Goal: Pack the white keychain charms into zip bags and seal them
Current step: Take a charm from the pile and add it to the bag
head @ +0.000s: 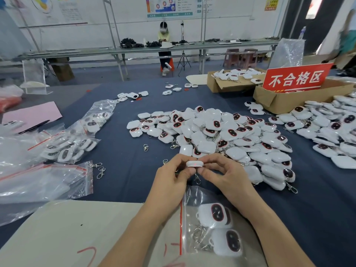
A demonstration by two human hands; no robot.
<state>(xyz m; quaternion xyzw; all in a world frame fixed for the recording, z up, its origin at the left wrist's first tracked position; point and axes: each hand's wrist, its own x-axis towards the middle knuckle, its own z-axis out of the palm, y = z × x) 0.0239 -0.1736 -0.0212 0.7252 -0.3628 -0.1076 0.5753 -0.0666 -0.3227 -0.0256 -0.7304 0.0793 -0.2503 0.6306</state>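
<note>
Left hand [173, 176] and right hand [223, 174] both pinch one charm [194, 163] (edge-on, apparently for checking) above the zip bag [190, 195].

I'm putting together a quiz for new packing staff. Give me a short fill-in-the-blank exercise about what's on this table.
1. The left hand and right hand pinch one white ___ between them.
2. The zip bag by the right forearm has a ___ seal strip.
3. The sign stands in a ___ box.
4. The pen lies on ___ paper.

Missing words: charm; red; cardboard; pink.
</note>
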